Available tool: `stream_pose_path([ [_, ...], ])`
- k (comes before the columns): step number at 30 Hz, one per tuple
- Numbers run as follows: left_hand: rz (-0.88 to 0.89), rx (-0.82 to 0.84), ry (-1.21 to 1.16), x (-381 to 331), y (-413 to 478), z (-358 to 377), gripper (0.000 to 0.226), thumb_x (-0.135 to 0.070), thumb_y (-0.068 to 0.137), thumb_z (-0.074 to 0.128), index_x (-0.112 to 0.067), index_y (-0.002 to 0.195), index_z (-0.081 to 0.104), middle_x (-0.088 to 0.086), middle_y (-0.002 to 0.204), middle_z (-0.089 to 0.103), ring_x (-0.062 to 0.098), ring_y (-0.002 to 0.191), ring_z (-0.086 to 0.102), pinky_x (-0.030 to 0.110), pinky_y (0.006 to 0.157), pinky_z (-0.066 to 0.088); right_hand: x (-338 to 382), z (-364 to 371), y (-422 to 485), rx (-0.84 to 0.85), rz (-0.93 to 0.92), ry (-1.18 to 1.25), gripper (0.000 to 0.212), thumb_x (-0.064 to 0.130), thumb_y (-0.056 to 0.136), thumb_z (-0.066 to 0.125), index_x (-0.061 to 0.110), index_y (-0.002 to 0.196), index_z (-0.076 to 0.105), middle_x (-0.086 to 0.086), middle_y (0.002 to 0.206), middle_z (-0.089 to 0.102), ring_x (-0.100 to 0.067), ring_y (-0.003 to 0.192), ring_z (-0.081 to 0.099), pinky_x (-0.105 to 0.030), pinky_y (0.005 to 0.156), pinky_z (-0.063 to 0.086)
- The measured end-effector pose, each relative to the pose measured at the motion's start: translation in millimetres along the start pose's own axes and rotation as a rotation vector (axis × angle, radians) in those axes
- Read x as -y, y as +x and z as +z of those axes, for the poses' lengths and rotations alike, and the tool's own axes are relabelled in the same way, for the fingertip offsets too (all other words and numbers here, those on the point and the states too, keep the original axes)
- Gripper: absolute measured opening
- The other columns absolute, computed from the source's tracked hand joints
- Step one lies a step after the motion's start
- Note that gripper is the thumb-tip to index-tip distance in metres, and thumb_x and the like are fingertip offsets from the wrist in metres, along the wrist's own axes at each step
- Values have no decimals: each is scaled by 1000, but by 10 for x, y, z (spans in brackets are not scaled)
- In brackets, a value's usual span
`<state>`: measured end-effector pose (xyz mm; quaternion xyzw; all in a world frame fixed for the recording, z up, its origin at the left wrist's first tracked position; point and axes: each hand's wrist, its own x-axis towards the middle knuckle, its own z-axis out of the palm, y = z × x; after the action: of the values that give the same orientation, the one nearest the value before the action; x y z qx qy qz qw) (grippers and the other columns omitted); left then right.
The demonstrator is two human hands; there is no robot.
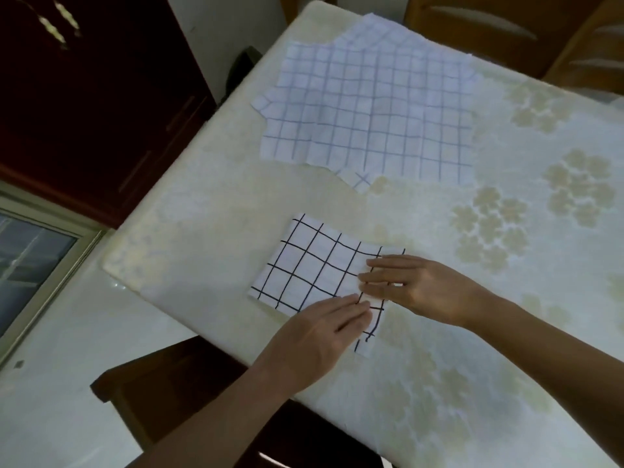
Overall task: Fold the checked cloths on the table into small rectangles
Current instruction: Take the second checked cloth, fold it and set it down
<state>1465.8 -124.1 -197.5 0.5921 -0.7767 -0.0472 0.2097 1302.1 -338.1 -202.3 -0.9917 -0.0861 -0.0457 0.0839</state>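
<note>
Close to the near-left corner of the bench (202,231) lies the black-checked cloth (314,268), a white piece with a bold dark grid, already doubled into a compact, roughly rectangular shape. Both grips rest on its right-hand part. The left grip (317,332) comes in from below and lies flat, its fingers (351,309) straight and together, pressing the cloth's near edge down; it is open and holds nothing. The right grip (415,285) reaches in from the right and is open as well, with straight fingers laid on the cloth just beyond the left grip's fingertips, the two almost touching. A narrow strip of the cloth shows between and below them.

Farther back on the bench, well apart from both grips, the blue-checked cloth (371,109) lies spread out flat and unfolded, its edges uneven. The bench wears a pale cover printed with flower clusters. A dark wooden chair (162,383) stands beside the bench's near edge, under the left forearm.
</note>
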Motion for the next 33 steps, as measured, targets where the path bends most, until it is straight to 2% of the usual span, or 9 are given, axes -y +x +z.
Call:
stream_pose_path([
  [4,5,92,2,-76,-82,292,45,1,85,63,-9,129,65,9,132,65,22,125,58,33,107,47,78,234,-253,21,91,17,47,3,87,73,15,132,65,-7,139,61,-27,133,54,-40,108,47],
  [7,-4,158,10,-121,-137,432,44,-4,90,48,-10,131,63,10,134,63,22,126,58,34,105,49,155,315,-356,33,154,16,48,6,87,72,16,133,64,-8,141,59,-29,134,52,-43,108,47],
  [12,-23,166,-24,-130,-144,422,33,-17,94,56,-12,125,67,7,131,65,21,124,59,36,100,52,267,338,-400,31,248,25,40,9,97,49,16,134,62,-10,145,55,-29,137,49,-46,113,40],
  [15,-41,128,-18,-20,-99,271,29,-24,96,57,-12,121,68,5,129,66,20,123,59,37,100,51,376,342,-331,-18,343,38,40,3,92,55,14,129,65,-12,141,58,-29,135,50,-47,112,40],
  [19,-105,101,42,420,17,57,33,-23,98,51,-10,125,67,8,135,62,25,127,55,44,105,45,553,362,-70,-183,606,32,40,-4,85,63,8,123,67,-16,132,63,-34,129,55,-51,106,45],
  [22,-114,154,142,801,137,-34,43,-27,99,48,-9,137,57,12,150,47,27,141,42,48,114,35,722,421,280,-259,806,48,37,20,100,53,7,134,60,-16,142,55,-33,139,45,-51,112,38],
  [26,-105,276,214,1169,216,14,60,-40,100,42,-10,151,39,13,162,26,28,151,23,51,118,28,851,554,740,-139,1050,38,64,51,105,33,12,156,32,-12,164,25,-28,153,16,-48,124,17],
  [29,-83,343,244,1345,205,118,68,-52,102,35,-12,156,27,14,164,19,28,152,18,50,119,26,844,716,885,-45,1157,17,74,60,104,24,14,160,13,-10,168,8,-26,155,2,-47,125,9],
  [33,-94,391,242,1512,175,197,75,-59,101,25,-12,159,15,13,166,9,27,154,8,48,121,22,844,866,840,44,1261,-2,79,66,102,19,17,161,2,-8,168,-3,-23,155,-6,-47,125,9],
])
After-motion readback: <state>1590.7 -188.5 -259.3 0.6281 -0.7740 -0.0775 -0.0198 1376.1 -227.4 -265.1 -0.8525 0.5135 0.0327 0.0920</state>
